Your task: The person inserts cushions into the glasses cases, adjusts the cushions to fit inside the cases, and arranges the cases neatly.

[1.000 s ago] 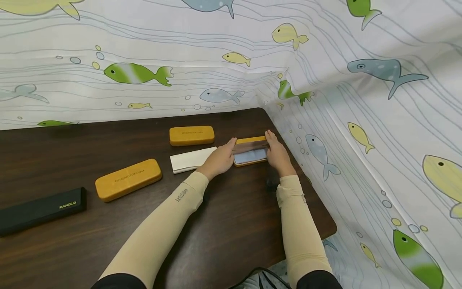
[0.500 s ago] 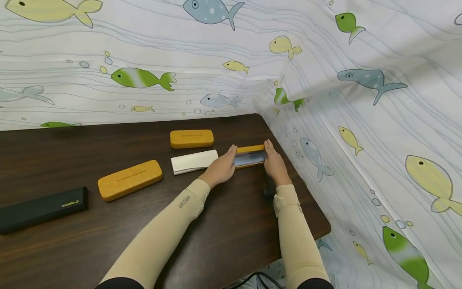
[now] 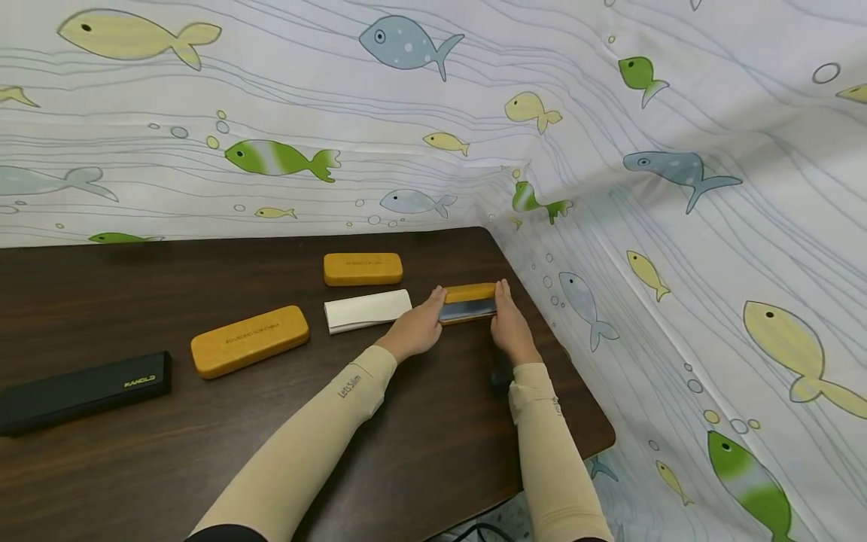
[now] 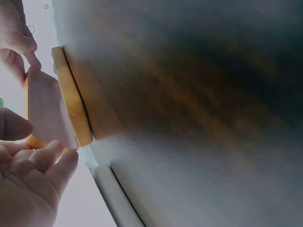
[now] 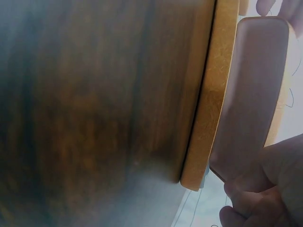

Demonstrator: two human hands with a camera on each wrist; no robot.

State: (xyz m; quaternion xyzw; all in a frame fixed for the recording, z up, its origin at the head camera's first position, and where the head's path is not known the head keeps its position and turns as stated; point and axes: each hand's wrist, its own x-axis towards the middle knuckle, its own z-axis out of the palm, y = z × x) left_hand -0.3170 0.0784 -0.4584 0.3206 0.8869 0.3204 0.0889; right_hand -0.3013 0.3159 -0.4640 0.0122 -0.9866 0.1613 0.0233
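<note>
At the right of the table, an orange glasses case [image 3: 470, 293] stands partly open, its lid tilted over the base. Something flat and blue-grey [image 3: 467, 309] shows inside it. My left hand [image 3: 416, 330] holds the left end of the lid, thumb and fingers on either side in the left wrist view. At the opposite end, my right hand [image 3: 513, 330] grips the lid's edge with bent fingers. Both wrist views show the lid's pale lining [image 5: 253, 90] above the orange base [image 5: 213, 94], which rests on the tabletop.
A folded white cloth-like piece [image 3: 368, 310] lies just left of my left hand. Behind it sits a closed orange case [image 3: 363, 269]; another orange case [image 3: 250, 341] lies further left. A long black box [image 3: 84, 391] is at the far left. Fish-patterned curtains border the table.
The lid has tipped down toward the base, so its orange outside shows more and its inside less. Both hands moved with it. The head view has shifted slightly.
</note>
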